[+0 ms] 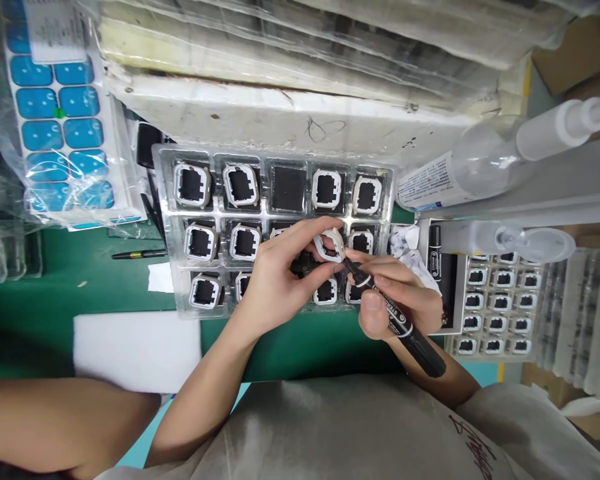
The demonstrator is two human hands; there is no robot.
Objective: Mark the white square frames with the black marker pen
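Between its thumb and fingers, my left hand (283,280) pinches a white watch case frame (334,245), lifted above the tray. My right hand (405,293) grips a black marker pen (403,327) with its tip end at the lower right edge of the frame; whether the tip touches cannot be made out. Below both hands lies a clear plastic tray (175,267) holding rows of similar white frames, such as one at the top left (192,185). One pocket (287,189) in the back row has no frame. My hands hide part of the front rows.
Blue stickers on sheets (60,133) lie at the left, near a thin pen (139,254) and a white pad (135,347). A clear pump bottle (485,160) leans at the right. Further right sits another tray of frames (500,303). Wrapped stacks (300,40) line the back.
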